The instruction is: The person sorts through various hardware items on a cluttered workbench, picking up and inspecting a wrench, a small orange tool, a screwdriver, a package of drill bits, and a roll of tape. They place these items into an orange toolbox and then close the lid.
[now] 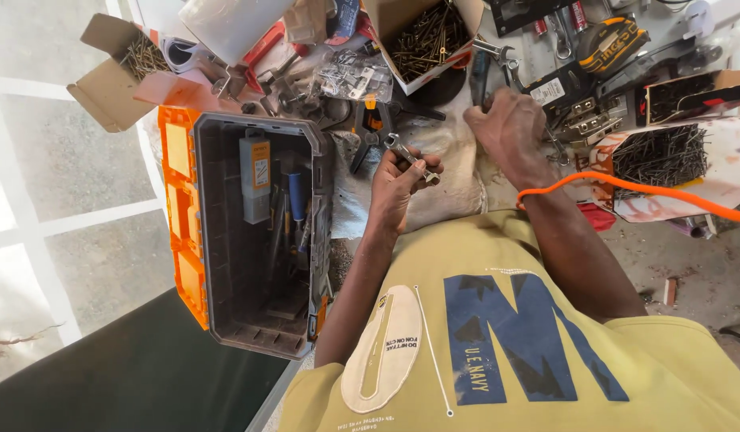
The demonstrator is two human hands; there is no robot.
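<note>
Just right of the open grey toolbox (258, 232), the left hand (398, 180) closes around a small metal hinge (410, 156); it is best kept level. Farther right, the right hand (510, 128) curls, knuckles up, on scattered hardware (582, 120); contents hidden.

Open cardboard screw boxes (428, 36) ring worktop

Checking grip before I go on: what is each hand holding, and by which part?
The left hand pinches a small metal hinge-like fitting by its lower end. The right hand rests among the tools on the bench; whether it grips anything cannot be told.
</note>
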